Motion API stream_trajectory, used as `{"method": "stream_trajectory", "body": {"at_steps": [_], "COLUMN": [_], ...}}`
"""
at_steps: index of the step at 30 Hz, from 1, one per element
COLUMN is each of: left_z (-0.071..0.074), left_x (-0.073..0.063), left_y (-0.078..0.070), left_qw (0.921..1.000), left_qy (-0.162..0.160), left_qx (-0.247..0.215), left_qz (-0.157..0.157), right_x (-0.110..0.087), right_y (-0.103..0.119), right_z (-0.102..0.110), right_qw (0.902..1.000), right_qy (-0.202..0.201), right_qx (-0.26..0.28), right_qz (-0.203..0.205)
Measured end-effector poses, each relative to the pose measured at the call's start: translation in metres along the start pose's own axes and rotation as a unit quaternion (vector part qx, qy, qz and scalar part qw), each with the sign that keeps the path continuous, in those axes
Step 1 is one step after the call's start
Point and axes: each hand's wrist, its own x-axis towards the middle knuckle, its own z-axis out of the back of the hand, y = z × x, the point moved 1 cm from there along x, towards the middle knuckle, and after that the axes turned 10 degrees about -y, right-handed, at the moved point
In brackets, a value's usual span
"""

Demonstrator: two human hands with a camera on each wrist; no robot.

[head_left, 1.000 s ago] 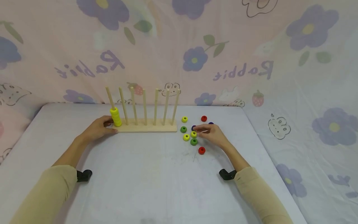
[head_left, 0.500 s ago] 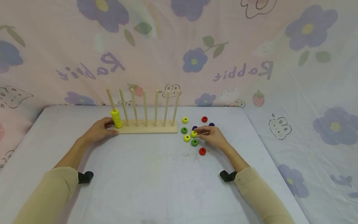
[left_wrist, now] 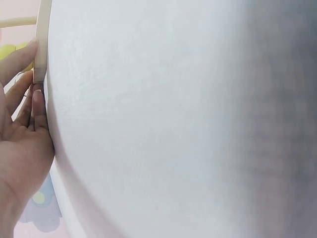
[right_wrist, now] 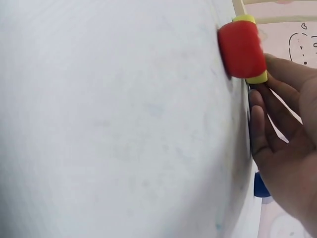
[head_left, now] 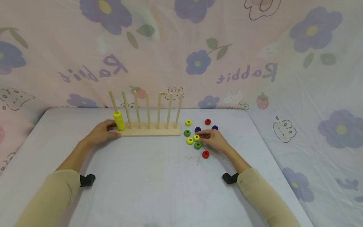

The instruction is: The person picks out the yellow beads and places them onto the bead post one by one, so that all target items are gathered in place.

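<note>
Yellow glossy ring-shaped bead (head_left: 196, 138): probably light, stiff, somewhat slippery; best pinched across its sides. Left hand (head_left: 100, 134) grips the left end of the pale wooden seven-peg rack (head_left: 143, 133). Right of both, the bead lies on the white table (head_left: 158, 176), at the right hand's fingertips (apparently pinched; right hand (head_left: 213, 139) partly hides the contact).

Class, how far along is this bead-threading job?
Looks done: a stack of yellow beads on the leftmost peg. In hand: right hand at another yellow bead, grip unclear; left hand gripping the wooden base. Probably left: loose yellow beads, green beads, red beads, blue-purple beads; six bare pegs.
</note>
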Motion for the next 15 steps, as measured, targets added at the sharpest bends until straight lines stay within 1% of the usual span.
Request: {"method": "stream_trajectory", "body": {"at_steps": [6, 12, 15], "left_z": [-0.0017, -0.0012, -0.001], "left_x": [-0.0001, -0.0013, -0.0015], "left_y": [0.0016, 0.0005, -0.0001], "left_qw": [1.0, 1.0, 1.0], "left_qy": [0.001, -0.001, -0.003], "left_qx": [-0.003, -0.003, -0.006], "left_qz": [-0.003, 0.001, -0.002], "right_x": [0.001, 0.0018, 0.0016], "right_y": [-0.0003, 0.0015, 0.0028], "right_z": [-0.0032, -0.0042, -0.0038], "right_qw": [0.9999, 0.9999, 0.9999], "right_qy": [-0.004, -0.007, -0.008], "right_qx": [-0.009, -0.006, -0.007], "right_qz": [-0.013, -0.012, -0.011]}}
